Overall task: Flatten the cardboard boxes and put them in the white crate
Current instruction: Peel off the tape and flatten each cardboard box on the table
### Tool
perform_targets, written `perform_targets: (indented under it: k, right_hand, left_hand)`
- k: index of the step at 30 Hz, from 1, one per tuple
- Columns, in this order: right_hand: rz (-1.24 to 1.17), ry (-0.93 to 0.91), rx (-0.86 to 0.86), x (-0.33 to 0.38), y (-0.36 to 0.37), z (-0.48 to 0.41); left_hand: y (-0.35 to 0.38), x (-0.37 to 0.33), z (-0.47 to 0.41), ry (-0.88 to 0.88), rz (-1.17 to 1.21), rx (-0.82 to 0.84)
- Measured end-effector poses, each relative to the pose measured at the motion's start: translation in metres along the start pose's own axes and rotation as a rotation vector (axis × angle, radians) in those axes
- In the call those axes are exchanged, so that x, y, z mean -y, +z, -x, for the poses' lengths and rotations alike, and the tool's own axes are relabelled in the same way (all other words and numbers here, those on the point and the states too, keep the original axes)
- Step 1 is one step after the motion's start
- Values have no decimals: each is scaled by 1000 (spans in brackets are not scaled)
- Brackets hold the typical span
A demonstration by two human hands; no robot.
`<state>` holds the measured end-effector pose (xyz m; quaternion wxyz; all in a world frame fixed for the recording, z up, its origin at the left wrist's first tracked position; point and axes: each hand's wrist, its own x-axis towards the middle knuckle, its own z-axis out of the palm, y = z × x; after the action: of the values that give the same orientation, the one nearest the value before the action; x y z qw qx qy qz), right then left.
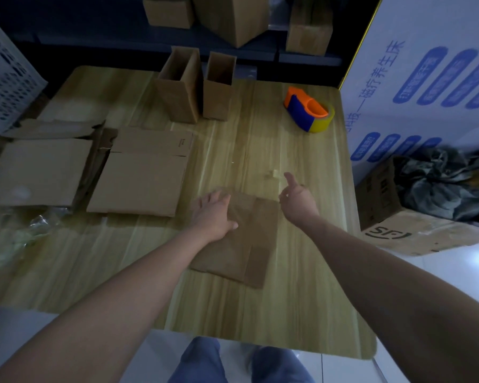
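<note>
Looking down from the head view, I see a flattened cardboard box [241,244], matte brown and creased into rectangular panels, lying on the pale wood-grain table [302,272]. The left hand [213,214] presses its far-left corner, palm down, fingers straight and spread, gripping nothing. The right hand [297,197] hovers just beside the box's right edge, loosely curled, one digit raised, empty. The white crate [6,78], perforated plastic, stands well apart at far left. Two upright boxes [180,87], open-topped, stand near the table's far edge.
</note>
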<state>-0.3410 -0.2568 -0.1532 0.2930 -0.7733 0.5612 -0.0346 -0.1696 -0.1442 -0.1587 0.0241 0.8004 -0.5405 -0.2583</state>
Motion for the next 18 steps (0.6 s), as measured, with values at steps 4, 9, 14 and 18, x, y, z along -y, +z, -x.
perform_targets:
  k: [4,9,14,18]
  right_hand:
    - [-160,-44,-75,14,-46,-8]
    - [-336,-172,-58,37,-94,-9]
    - [-348,-274,-19,63,-101,-8]
    - [-403,-293,61,95,-92,-4]
  left_hand:
    - [-22,-35,-8,-25,259,-98]
    - [-55,-73,-15,-50,761,-239]
    - [-73,-83,-19,7,1066,-184]
    - [-88,-61,-15,73,1162,-166]
